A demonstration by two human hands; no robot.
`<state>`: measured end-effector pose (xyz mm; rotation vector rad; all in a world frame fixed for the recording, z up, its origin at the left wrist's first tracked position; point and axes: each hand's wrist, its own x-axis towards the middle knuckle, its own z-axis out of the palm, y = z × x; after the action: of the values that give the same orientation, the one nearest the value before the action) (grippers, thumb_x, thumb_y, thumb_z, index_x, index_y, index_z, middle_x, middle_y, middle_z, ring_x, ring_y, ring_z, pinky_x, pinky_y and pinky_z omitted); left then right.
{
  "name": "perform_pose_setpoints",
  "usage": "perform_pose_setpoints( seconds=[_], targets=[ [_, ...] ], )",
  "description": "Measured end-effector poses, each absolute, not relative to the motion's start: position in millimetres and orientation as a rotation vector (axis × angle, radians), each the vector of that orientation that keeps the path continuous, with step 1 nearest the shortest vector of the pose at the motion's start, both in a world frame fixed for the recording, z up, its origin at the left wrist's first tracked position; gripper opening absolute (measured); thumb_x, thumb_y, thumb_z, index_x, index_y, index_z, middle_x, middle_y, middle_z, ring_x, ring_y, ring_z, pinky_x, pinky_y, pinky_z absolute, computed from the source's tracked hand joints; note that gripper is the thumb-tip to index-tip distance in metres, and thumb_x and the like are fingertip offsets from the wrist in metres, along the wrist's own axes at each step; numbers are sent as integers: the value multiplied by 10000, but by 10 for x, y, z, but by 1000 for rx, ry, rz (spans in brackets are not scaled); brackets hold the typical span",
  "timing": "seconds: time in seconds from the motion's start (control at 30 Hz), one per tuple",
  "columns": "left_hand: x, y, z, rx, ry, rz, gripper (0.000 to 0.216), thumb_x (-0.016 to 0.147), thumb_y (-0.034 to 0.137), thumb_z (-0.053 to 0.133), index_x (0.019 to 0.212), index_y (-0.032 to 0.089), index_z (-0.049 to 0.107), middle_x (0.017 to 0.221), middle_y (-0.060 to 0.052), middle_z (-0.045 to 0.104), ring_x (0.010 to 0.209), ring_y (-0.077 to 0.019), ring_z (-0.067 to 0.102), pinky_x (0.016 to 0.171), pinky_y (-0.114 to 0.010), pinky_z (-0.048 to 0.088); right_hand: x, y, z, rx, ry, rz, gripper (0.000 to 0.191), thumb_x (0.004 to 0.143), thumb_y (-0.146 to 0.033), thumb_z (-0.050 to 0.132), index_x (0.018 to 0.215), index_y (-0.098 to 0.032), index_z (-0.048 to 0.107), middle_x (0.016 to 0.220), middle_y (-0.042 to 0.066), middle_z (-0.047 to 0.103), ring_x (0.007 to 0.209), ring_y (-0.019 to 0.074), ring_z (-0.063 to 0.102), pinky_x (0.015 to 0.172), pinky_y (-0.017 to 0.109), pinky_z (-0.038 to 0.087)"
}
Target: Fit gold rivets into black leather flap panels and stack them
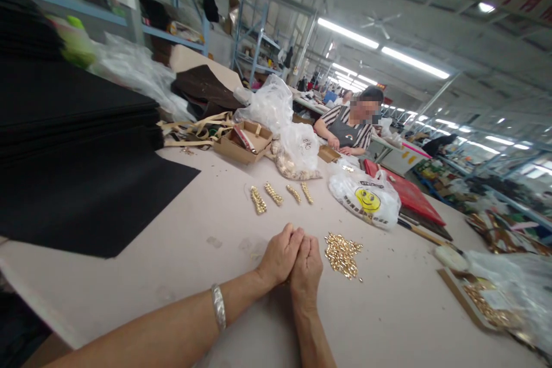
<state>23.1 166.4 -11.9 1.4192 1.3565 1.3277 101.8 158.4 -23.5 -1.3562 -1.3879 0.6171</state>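
My left hand point(279, 254) and my right hand point(306, 267) rest side by side on the pale table point(215, 276), fingers curled under and pressed together; what they hold, if anything, is hidden. A silver bangle point(219, 306) circles my left wrist. Just right of my right hand lies a loose heap of small gold metal pieces point(342, 253). Farther out, several short rows of gold pieces point(281, 194) lie lined up on the table.
A tall stack of black sheets point(81, 144) fills the left. A cardboard box point(242, 142), plastic bags point(297, 152), a smiley-face bag point(366, 198) and a red tray point(407, 192) sit beyond. A tray of gold parts point(487, 305) lies at right. Another person point(351, 126) works at the far end.
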Motion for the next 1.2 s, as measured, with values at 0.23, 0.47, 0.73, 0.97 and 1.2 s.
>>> perform_pose_setpoints(
  seconds=[0.23,0.47,0.73,0.97,1.2],
  targets=[
    [251,1691,-141,1408,1364,1358,282,949,388,384,710,239,389,598,52,422,590,-154,422,613,-293,295,1036,1574,-252,-1404,-1385,580,405,968,-528,340,800,-211,529,727,-4,583,702,172,532,672,284,389],
    [271,1785,-222,1160,1412,1468,325,970,453,323,735,239,394,598,60,432,576,-144,454,596,-272,350,1042,1686,-397,-1396,-1084,862,504,926,-557,363,1078,-146,613,947,79,656,865,215,602,784,331,468],
    [223,1800,-169,1030,1451,1561,287,958,389,401,716,234,404,611,55,435,597,-143,434,617,-276,351,909,1567,-276,-1413,-1180,848,583,901,-589,457,1252,-126,502,1018,114,687,930,234,647,819,341,486],
    [213,1821,-142,893,1375,1560,330,967,478,354,749,233,396,601,62,431,538,-124,440,547,-249,384,941,1610,-250,-1383,-1144,858,608,896,-568,503,1317,-133,455,717,-13,607,642,168,596,614,274,471],
    [241,1743,-191,872,1207,1317,383,812,519,642,911,208,443,690,23,584,547,-133,556,476,-230,431,1142,1747,-257,-1347,-1033,804,674,876,-594,517,1340,-111,438,695,-39,536,605,147,547,597,265,454]
  ],
)
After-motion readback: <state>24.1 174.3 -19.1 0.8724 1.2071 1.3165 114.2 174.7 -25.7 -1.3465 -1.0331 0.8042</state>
